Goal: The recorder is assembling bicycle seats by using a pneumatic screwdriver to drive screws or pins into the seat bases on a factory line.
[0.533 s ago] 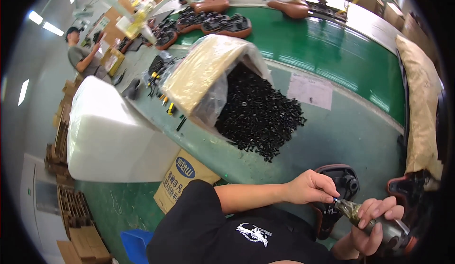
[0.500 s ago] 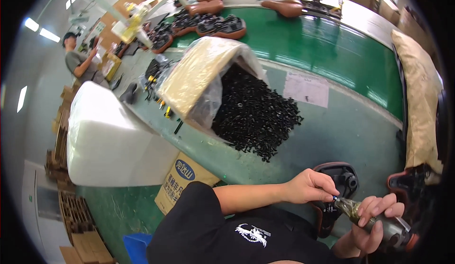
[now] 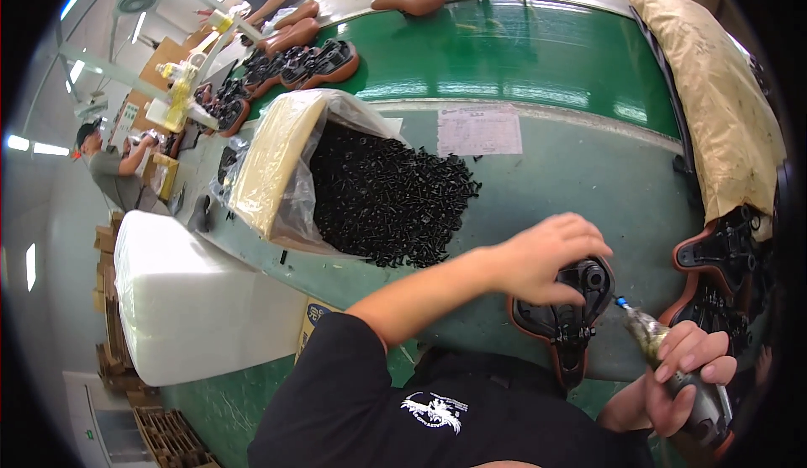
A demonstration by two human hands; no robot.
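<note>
A bicycle saddle (image 3: 538, 315) lies upside down at the table's near edge, its black underside up and its brown rim showing. My left hand (image 3: 559, 253) reaches over the wide end of the saddle, fingers curled at the far edge and thumb on the near side, gripping it. To the right of the saddle, my right hand (image 3: 691, 367) is wrapped around a power screwdriver (image 3: 704, 417) with a tape-wrapped front. Its blue tip (image 3: 622, 302) points toward the saddle and stands just apart from it. Whether a screw sits on the tip is too small to tell.
Black screws (image 3: 395, 199) spill from a plastic-lined box (image 3: 273, 169) on the table. A paper sheet (image 3: 479, 130) lies behind them. More saddles (image 3: 714, 249) and a long brown sack (image 3: 706, 89) stand at right. Beyond runs a green belt (image 3: 521, 56). Two people work far left.
My left hand has left the screwdriver's tip and moved onto the saddle's wide end. The saddle now shows further left, and the tip is apart from my left fingers. The view has turned.
</note>
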